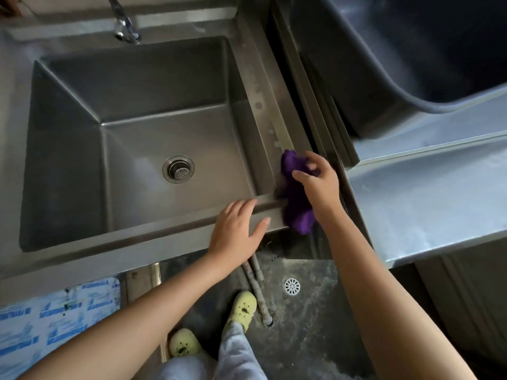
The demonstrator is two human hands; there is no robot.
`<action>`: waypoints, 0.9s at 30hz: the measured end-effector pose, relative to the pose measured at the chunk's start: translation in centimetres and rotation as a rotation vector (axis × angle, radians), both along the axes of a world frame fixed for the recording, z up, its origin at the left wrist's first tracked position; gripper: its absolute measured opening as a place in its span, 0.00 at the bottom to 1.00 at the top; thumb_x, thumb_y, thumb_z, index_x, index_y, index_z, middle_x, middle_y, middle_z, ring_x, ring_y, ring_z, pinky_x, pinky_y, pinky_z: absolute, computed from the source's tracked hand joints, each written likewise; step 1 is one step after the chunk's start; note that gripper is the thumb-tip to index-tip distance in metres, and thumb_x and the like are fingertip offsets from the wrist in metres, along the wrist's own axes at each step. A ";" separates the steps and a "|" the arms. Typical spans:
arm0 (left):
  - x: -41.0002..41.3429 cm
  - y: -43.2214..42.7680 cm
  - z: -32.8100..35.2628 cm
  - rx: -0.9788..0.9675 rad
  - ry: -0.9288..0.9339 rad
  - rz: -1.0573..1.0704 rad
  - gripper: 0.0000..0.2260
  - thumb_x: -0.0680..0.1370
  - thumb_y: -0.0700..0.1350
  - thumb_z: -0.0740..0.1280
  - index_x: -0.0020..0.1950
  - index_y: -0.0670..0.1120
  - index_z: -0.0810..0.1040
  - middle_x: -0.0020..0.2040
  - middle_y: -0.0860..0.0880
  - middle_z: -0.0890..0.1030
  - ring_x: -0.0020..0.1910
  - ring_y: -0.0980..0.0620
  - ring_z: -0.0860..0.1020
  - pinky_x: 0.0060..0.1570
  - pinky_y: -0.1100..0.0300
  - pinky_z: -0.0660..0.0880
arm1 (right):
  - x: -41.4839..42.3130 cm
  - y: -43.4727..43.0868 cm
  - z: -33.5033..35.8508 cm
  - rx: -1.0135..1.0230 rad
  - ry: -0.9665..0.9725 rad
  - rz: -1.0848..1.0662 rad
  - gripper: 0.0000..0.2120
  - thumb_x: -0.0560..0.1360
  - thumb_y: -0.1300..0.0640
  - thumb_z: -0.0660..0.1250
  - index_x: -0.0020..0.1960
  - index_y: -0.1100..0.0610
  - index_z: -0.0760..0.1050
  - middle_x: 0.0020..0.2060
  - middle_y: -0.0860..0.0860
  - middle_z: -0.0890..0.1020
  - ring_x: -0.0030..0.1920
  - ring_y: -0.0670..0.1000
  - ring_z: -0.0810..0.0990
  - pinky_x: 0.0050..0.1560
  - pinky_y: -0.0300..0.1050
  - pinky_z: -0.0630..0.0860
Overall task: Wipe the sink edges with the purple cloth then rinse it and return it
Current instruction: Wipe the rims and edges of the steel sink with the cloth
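Purple cloth (297, 198) lies bunched on the near right corner of the stainless steel sink (258, 86), draped over the rim so that its lower end hangs just past the front edge. The right hand (318, 185) presses down on it from above, fingers bent and loosely spread over the upper half of the cloth, thumb pointing toward the basin; it covers the cloth rather than clenching it in a fist. The left hand (237, 229) rests flat on the front rim just beside the cloth, palm down, fingers stretched out and slightly apart, holding nothing; its fingertips reach toward the inner lip of the basin and stop short of the cloth. In the basin floor sits a round drain strainer (178, 169), and the faucet (123, 21) stands at the back rim. Right of the sink runs a steel counter (428, 185). Below, pale green clogs (241, 308) stand on a dark floor near a white floor drain (292, 286).
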State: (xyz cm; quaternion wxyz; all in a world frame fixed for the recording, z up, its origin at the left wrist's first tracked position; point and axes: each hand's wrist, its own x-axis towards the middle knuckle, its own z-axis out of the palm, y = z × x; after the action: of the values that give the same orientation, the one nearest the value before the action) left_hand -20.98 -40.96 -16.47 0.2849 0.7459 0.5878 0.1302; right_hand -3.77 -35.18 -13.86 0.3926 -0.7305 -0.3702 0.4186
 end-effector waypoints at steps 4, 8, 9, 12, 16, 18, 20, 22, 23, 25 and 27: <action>3.8 2.0 3.8 -0.369 -0.473 0.190 0.23 0.76 0.50 0.66 0.70 0.49 0.68 0.59 0.54 0.75 0.62 0.53 0.74 0.63 0.57 0.70 | -0.1 -0.4 2.2 -0.018 0.262 -0.024 0.25 0.70 0.64 0.70 0.65 0.54 0.71 0.53 0.53 0.78 0.56 0.55 0.78 0.60 0.54 0.76; 5.4 4.5 4.7 -0.526 -0.635 0.362 0.12 0.74 0.41 0.69 0.55 0.52 0.76 0.54 0.49 0.82 0.55 0.49 0.79 0.59 0.49 0.76 | 1.0 0.0 3.9 -0.101 0.346 0.049 0.26 0.70 0.61 0.71 0.67 0.56 0.68 0.58 0.58 0.77 0.56 0.57 0.79 0.60 0.57 0.76; 5.2 4.8 4.9 -0.542 -0.677 0.352 0.12 0.74 0.38 0.68 0.53 0.52 0.77 0.53 0.47 0.82 0.53 0.48 0.80 0.57 0.51 0.77 | 1.7 0.2 4.3 -0.162 0.356 0.092 0.30 0.71 0.59 0.71 0.69 0.57 0.65 0.59 0.56 0.76 0.57 0.57 0.78 0.60 0.57 0.76; 4.4 5.9 6.0 -0.539 -0.746 0.253 0.16 0.74 0.34 0.67 0.60 0.44 0.76 0.50 0.46 0.81 0.48 0.52 0.79 0.45 0.68 0.76 | 3.6 0.5 5.7 -0.293 0.411 0.234 0.34 0.71 0.54 0.72 0.73 0.55 0.61 0.63 0.55 0.75 0.57 0.53 0.78 0.49 0.47 0.80; 3.1 7.4 7.0 -0.472 -0.759 0.154 0.13 0.67 0.35 0.68 0.48 0.48 0.78 0.44 0.46 0.81 0.45 0.51 0.78 0.48 0.61 0.74 | 4.3 1.1 7.0 -0.252 0.327 0.378 0.44 0.62 0.41 0.75 0.71 0.55 0.64 0.61 0.53 0.78 0.57 0.51 0.80 0.59 0.50 0.77; 2.9 8.1 7.2 -0.436 -0.794 0.138 0.13 0.65 0.36 0.67 0.44 0.51 0.79 0.46 0.43 0.80 0.47 0.49 0.77 0.52 0.53 0.74 | 4.0 1.3 8.1 -0.189 0.330 0.406 0.35 0.67 0.46 0.73 0.69 0.57 0.67 0.57 0.53 0.80 0.55 0.52 0.81 0.58 0.49 0.78; 3.2 8.8 7.3 -0.383 -0.816 0.108 0.15 0.65 0.36 0.68 0.45 0.55 0.80 0.54 0.43 0.76 0.55 0.48 0.77 0.58 0.52 0.73 | 3.7 1.9 9.3 -0.075 0.303 0.362 0.23 0.72 0.55 0.70 0.65 0.57 0.71 0.52 0.53 0.81 0.52 0.52 0.82 0.53 0.47 0.80; 3.5 9.7 7.0 -0.363 -0.811 0.093 0.18 0.68 0.35 0.69 0.50 0.56 0.80 0.60 0.47 0.74 0.61 0.49 0.74 0.64 0.54 0.70 | 3.6 2.7 9.9 0.053 0.234 0.296 0.16 0.72 0.61 0.70 0.59 0.58 0.75 0.49 0.54 0.82 0.50 0.54 0.82 0.51 0.48 0.81; 3.6 10.2 6.6 -0.382 -0.799 0.091 0.19 0.70 0.34 0.68 0.55 0.55 0.78 0.63 0.48 0.73 0.64 0.49 0.72 0.67 0.54 0.68 | 3.5 3.1 9.9 0.099 0.185 0.265 0.15 0.72 0.63 0.70 0.58 0.57 0.75 0.49 0.54 0.82 0.50 0.54 0.82 0.52 0.50 0.80; 3.5 11.0 5.9 -0.436 -0.791 0.095 0.23 0.72 0.33 0.66 0.62 0.54 0.75 0.67 0.50 0.71 0.68 0.52 0.68 0.69 0.57 0.64 | 3.2 3.5 8.7 0.130 0.058 0.210 0.15 0.71 0.63 0.69 0.58 0.55 0.75 0.50 0.55 0.82 0.51 0.55 0.81 0.55 0.54 0.79; 3.4 10.7 4.8 -0.453 -0.804 0.159 0.24 0.73 0.34 0.64 0.66 0.54 0.72 0.69 0.52 0.72 0.69 0.54 0.67 0.68 0.59 0.63 | 2.5 3.0 6.4 0.076 -0.020 0.189 0.16 0.72 0.61 0.68 0.60 0.55 0.74 0.52 0.54 0.81 0.52 0.55 0.80 0.56 0.54 0.78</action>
State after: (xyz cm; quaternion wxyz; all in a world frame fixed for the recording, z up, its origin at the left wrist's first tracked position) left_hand -17.56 -30.21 -11.65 0.6348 0.5081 0.4996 0.2987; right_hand -1.22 -32.14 -7.44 0.3750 -0.6811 -0.4569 0.4320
